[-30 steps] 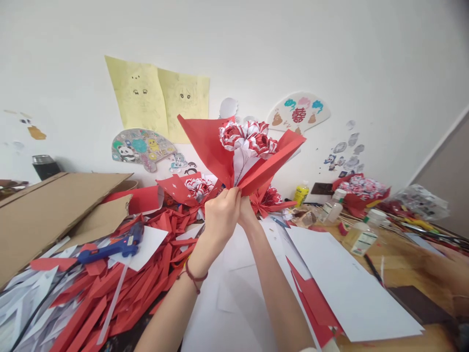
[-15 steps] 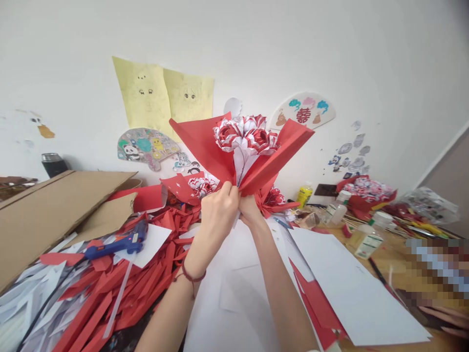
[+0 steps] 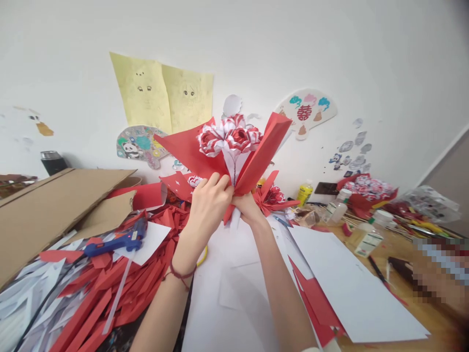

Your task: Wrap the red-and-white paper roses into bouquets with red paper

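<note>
Upright in front of me is a paper flower bouquet point(image 3: 238, 139), red-and-white blooms inside a red paper wrapper point(image 3: 194, 144). My left hand point(image 3: 212, 198) is closed on the lower left of the wrapper, its knuckles towards me. Round the base of the bouquet my right hand point(image 3: 247, 208) is closed; its fingers are mostly hidden behind the paper. A white stem end pokes out below the hands. White paper sheets point(image 3: 242, 293) lie on the table beneath my forearms.
On the left, a blue glue gun point(image 3: 117, 243) rests on red and white paper strips point(image 3: 98, 298), beside a cardboard sheet point(image 3: 54, 205). Finished-looking bouquets point(image 3: 368, 190), clear bottles point(image 3: 370, 234) and a yellow bottle point(image 3: 305, 194) stand at the back right. A wall rises behind.
The bouquet has shifted slightly left and its right wrapper flap stands steeper, folded further inward. My left hand has moved a little left and up. A yellow ring-like edge now shows by my left wrist.
</note>
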Motion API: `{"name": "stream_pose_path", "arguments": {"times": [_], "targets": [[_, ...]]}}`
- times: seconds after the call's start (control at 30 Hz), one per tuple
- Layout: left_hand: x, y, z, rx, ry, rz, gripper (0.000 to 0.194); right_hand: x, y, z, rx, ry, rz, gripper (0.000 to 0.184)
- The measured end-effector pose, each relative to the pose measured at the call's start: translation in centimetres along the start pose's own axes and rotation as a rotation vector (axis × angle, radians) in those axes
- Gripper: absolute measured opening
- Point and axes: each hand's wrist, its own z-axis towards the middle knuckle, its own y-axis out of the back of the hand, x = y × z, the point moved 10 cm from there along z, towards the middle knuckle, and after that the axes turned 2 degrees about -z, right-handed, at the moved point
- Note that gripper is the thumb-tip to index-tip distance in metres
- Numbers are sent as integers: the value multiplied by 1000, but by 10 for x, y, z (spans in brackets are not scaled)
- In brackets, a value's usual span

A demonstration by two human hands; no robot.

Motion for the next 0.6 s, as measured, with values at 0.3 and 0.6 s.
{"name": "stream_pose_path", "arguments": {"times": [0.3, 0.6], "targets": [[2, -7, -1, -39, 63, 0, 20, -2, 0, 3, 2, 39, 67, 28], [10, -17, -10, -124, 429, -167, 20, -1, 1, 6, -172, 39, -74, 25]]}}
